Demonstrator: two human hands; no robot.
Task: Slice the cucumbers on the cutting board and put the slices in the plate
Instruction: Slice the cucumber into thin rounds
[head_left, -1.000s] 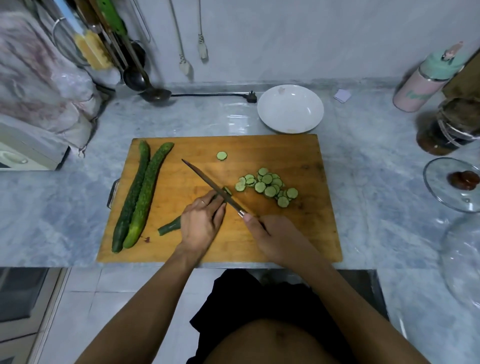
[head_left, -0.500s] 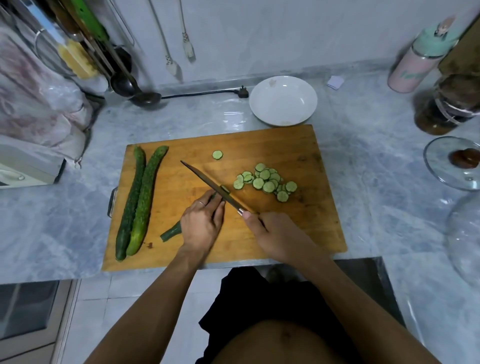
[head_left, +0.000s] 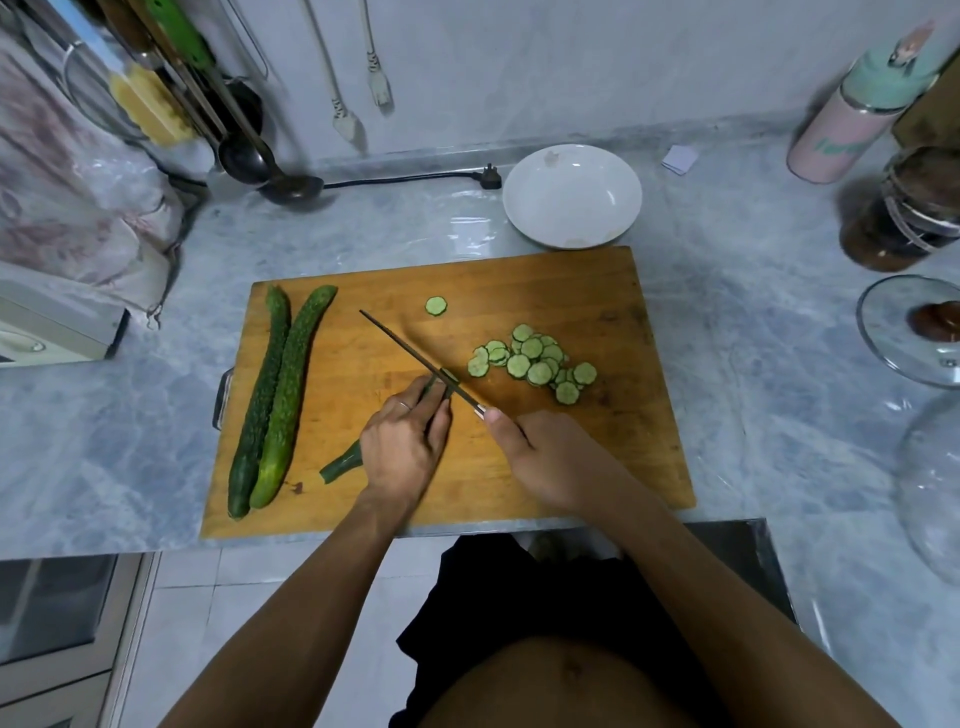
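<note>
A wooden cutting board is laid on the marble tabletop. A partly cut cucumber is pinned to the board under the left hand, the fingers curled over it so that only its dark stem end shows at the left and its cut end at the blade. A knife is held by the right hand, whose fingers are wrapped round the handle, the thumb lying along it; the blade is set diagonally, tip pointing far left, and appears to be resting on the cut end of the cucumber, though contact is hard to judge. A heap of slices is gathered on the board just right of the blade, and a single slice lies apart, farther back. Two whole cucumbers are laid side by side, touching, along the left edge of the board. A white plate is placed just beyond the far edge of the board, with no slices in it.
</note>
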